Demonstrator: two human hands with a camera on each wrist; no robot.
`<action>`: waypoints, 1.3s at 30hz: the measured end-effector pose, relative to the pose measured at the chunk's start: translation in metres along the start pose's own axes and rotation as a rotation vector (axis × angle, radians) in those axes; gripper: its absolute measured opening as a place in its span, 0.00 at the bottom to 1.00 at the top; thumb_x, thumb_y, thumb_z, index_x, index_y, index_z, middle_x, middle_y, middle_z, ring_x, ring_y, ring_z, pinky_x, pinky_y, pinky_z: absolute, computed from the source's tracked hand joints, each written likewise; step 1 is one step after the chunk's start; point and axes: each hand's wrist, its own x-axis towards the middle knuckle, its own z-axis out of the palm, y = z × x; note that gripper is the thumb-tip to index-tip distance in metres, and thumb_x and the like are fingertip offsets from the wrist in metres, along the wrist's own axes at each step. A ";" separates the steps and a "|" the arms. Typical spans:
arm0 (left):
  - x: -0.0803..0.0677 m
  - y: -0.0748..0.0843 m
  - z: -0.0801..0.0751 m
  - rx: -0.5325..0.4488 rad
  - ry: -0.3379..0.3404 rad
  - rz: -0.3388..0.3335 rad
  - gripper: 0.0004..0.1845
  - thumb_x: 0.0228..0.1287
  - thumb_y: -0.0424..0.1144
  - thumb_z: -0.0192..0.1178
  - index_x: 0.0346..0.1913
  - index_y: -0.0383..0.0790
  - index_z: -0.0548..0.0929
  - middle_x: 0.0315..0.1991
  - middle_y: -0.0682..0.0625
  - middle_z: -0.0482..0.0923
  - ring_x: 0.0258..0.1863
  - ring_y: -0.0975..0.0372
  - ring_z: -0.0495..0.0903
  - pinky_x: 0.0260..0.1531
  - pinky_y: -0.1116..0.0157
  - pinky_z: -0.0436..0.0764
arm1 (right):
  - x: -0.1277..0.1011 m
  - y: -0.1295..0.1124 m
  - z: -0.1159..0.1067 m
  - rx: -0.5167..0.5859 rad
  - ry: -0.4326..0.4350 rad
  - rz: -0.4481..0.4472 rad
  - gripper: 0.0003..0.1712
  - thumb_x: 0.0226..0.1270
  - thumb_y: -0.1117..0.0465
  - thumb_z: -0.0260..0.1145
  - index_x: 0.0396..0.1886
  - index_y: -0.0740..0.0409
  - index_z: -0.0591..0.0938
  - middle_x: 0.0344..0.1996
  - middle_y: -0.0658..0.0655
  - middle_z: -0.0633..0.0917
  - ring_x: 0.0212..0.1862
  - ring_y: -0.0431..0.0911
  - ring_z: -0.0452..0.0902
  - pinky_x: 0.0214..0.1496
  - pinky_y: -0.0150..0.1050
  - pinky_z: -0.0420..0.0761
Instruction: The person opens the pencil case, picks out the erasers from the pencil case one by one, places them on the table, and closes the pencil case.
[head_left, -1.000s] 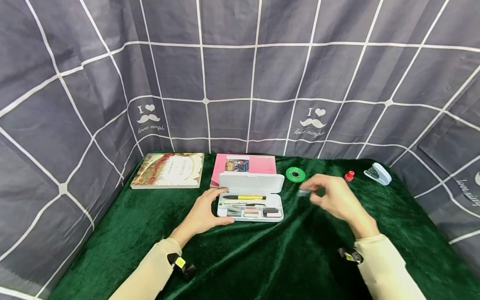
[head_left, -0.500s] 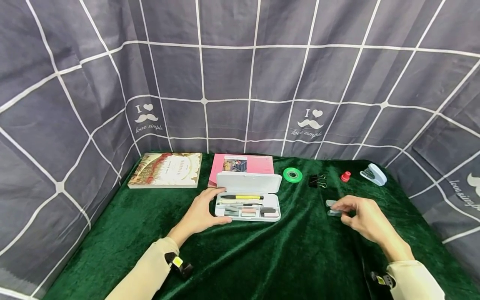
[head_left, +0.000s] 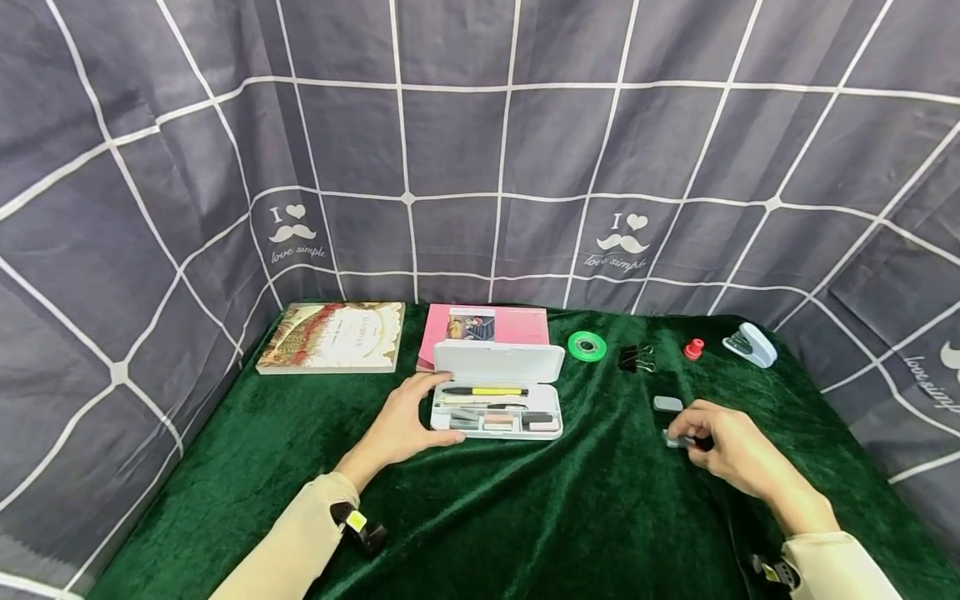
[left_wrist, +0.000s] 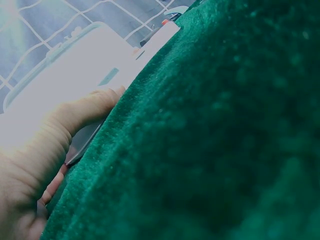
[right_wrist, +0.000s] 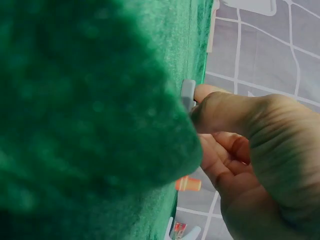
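Note:
An opened white pencil case (head_left: 497,433) lies mid-table, its lid (head_left: 499,363) tipped back. My left hand (head_left: 397,423) grips its left end, fingers at the back corner and thumb along the front edge. Inside are a yellow-and-black pen (head_left: 487,391), other slim writing tools and several small blocks in the front compartments. To the right, my right hand (head_left: 731,443) pinches a small flat greyish rectangular piece (head_left: 677,441) low at the cloth; the fingertips partly cover it. A similar pale rectangular piece (head_left: 667,403) lies just behind that hand. What kind these pieces are I cannot tell.
Behind the case lies a pink booklet (head_left: 517,323), with a thick book (head_left: 333,337) to its left. Along the back right stand a green tape roll (head_left: 577,348), a black binder clip (head_left: 632,360), a small red object (head_left: 693,348) and a pale-blue stapler (head_left: 756,344).
My right hand has moved right and toward me, away from the binder clip. One small pale piece now lies released on the cloth; the other is still pinched. My left hand stays put.

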 end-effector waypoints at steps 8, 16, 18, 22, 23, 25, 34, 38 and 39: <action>0.000 0.001 -0.001 0.004 -0.001 0.000 0.52 0.54 0.59 0.88 0.81 0.48 0.77 0.74 0.43 0.77 0.72 0.45 0.77 0.71 0.36 0.77 | 0.006 -0.005 -0.004 0.014 0.020 -0.019 0.24 0.51 0.77 0.84 0.38 0.44 0.91 0.34 0.41 0.86 0.35 0.33 0.80 0.35 0.34 0.82; -0.002 0.001 -0.001 0.004 0.007 -0.001 0.52 0.54 0.59 0.88 0.80 0.49 0.77 0.74 0.43 0.78 0.71 0.45 0.78 0.70 0.36 0.77 | 0.043 -0.033 -0.005 0.041 0.161 -0.050 0.21 0.60 0.72 0.85 0.47 0.46 0.92 0.43 0.45 0.92 0.41 0.40 0.88 0.46 0.24 0.82; -0.001 0.001 -0.001 0.006 0.006 -0.001 0.52 0.54 0.59 0.88 0.80 0.49 0.77 0.74 0.43 0.78 0.71 0.46 0.78 0.70 0.36 0.77 | 0.056 -0.042 -0.003 0.064 0.170 -0.070 0.21 0.62 0.73 0.84 0.48 0.47 0.92 0.45 0.47 0.92 0.41 0.43 0.88 0.47 0.23 0.83; -0.001 0.003 -0.001 0.007 0.000 -0.007 0.52 0.54 0.58 0.88 0.80 0.49 0.77 0.74 0.43 0.78 0.72 0.46 0.77 0.71 0.36 0.76 | 0.080 -0.060 0.007 0.102 0.167 -0.105 0.20 0.61 0.72 0.84 0.49 0.49 0.93 0.44 0.46 0.92 0.42 0.42 0.88 0.48 0.27 0.85; -0.001 0.003 -0.002 0.005 -0.002 -0.010 0.52 0.54 0.58 0.88 0.80 0.49 0.77 0.74 0.43 0.77 0.72 0.46 0.77 0.71 0.36 0.76 | 0.086 -0.065 0.009 0.113 0.158 -0.107 0.20 0.61 0.72 0.85 0.49 0.49 0.93 0.44 0.46 0.92 0.42 0.42 0.88 0.48 0.31 0.87; -0.001 0.004 -0.002 0.002 -0.004 -0.012 0.52 0.54 0.58 0.88 0.80 0.49 0.77 0.74 0.43 0.77 0.72 0.46 0.77 0.71 0.37 0.77 | 0.096 -0.073 0.015 0.131 0.135 -0.108 0.20 0.62 0.71 0.85 0.50 0.49 0.93 0.44 0.46 0.92 0.43 0.40 0.87 0.48 0.36 0.88; 0.000 0.000 -0.001 -0.004 0.003 -0.003 0.52 0.54 0.58 0.88 0.80 0.49 0.77 0.74 0.43 0.77 0.71 0.46 0.78 0.69 0.39 0.79 | 0.128 -0.107 0.046 0.277 0.021 -0.142 0.16 0.65 0.69 0.84 0.51 0.58 0.92 0.45 0.52 0.92 0.44 0.52 0.89 0.49 0.50 0.90; 0.000 -0.001 0.000 -0.004 0.004 0.004 0.52 0.54 0.58 0.88 0.80 0.49 0.77 0.74 0.43 0.77 0.72 0.46 0.78 0.70 0.38 0.79 | 0.130 -0.116 0.060 0.288 -0.045 -0.157 0.14 0.64 0.68 0.85 0.48 0.57 0.92 0.43 0.55 0.92 0.42 0.52 0.88 0.48 0.52 0.90; 0.000 -0.001 0.000 -0.004 0.004 0.002 0.52 0.53 0.58 0.88 0.80 0.49 0.77 0.74 0.43 0.77 0.72 0.46 0.78 0.70 0.38 0.79 | 0.130 -0.117 0.064 0.288 -0.064 -0.160 0.14 0.64 0.68 0.85 0.48 0.57 0.93 0.42 0.55 0.91 0.42 0.51 0.88 0.48 0.52 0.90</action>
